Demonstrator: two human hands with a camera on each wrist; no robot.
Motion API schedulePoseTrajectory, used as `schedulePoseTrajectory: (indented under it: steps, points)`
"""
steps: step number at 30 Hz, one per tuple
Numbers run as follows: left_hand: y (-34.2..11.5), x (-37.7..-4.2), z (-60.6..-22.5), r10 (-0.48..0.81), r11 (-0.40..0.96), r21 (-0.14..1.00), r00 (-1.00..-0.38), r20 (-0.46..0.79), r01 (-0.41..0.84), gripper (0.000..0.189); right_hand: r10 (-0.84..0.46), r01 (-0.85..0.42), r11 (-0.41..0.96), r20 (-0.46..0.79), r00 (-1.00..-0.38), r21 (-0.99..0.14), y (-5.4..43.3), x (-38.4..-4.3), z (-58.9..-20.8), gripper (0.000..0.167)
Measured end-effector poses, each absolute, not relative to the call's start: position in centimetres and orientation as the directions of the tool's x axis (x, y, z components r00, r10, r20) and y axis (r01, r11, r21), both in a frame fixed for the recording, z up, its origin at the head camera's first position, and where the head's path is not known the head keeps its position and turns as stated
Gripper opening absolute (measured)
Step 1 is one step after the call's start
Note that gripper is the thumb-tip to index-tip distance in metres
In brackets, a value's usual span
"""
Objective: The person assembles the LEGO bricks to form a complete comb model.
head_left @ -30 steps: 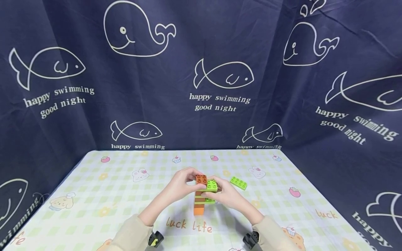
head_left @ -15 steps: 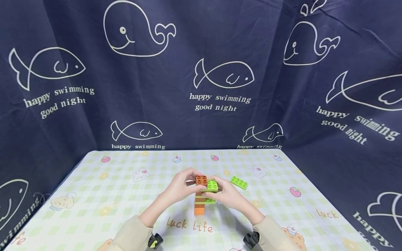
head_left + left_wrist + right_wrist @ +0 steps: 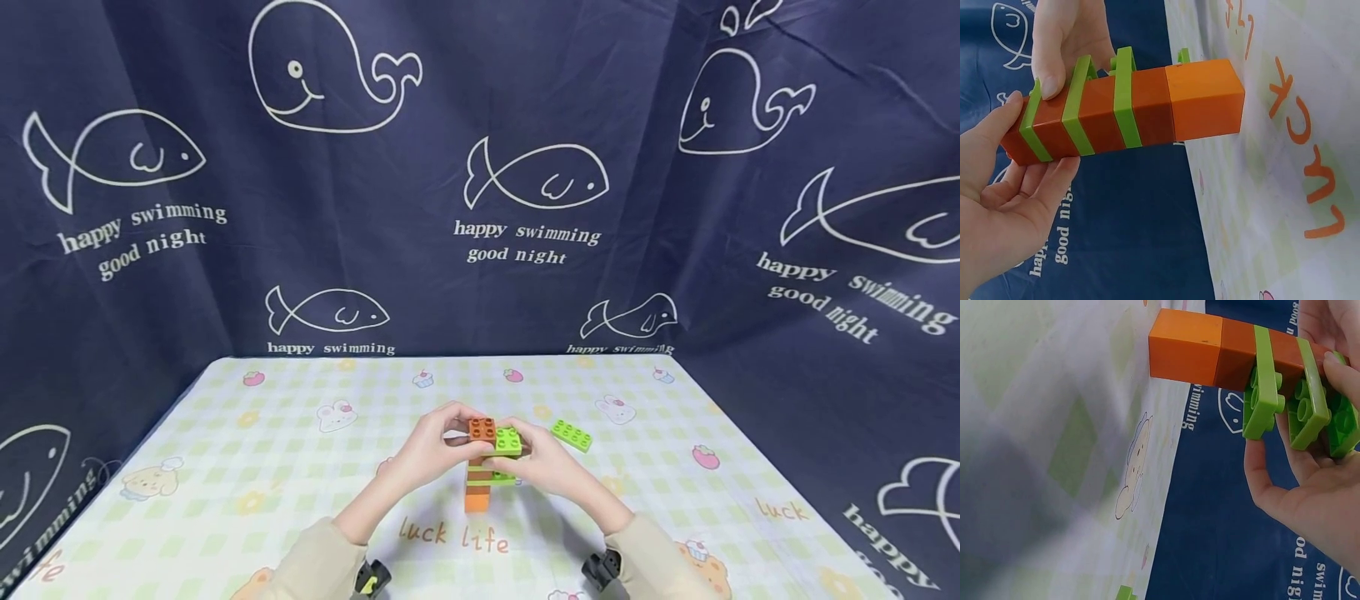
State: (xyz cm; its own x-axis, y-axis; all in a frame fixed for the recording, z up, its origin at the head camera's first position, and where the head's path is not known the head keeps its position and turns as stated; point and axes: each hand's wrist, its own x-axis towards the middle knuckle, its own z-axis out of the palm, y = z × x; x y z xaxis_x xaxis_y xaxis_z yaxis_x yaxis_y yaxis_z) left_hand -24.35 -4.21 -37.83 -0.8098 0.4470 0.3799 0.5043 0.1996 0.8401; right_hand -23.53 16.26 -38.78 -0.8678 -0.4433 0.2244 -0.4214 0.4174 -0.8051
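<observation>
A tower of toy bricks stands upright on the table, an orange block at its foot. Above that, brown bricks alternate with green plates that jut out to the right. At the top are a brown brick and, beside it, the studded end of a green plate. My left hand grips the uppermost brown brick between thumb and fingers. From the right, my right hand holds the upper part, its thumb on a brown brick and its fingers around the jutting plates.
A loose green studded plate lies on the table just right of and behind the tower. The table has a checked, printed cloth. A dark blue curtain with white fish outlines hangs behind and at both sides.
</observation>
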Motion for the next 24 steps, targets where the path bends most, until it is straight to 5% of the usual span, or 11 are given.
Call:
schedulePoseTrajectory:
  steps: [24]
  points:
    - [-4.36,-24.35,-37.97,0.437,0.266,0.817,-0.819,0.371,0.512,0.032,-0.441,-0.395,0.370,0.216,-0.871,-0.841,16.33,-23.78,-39.32,0.042]
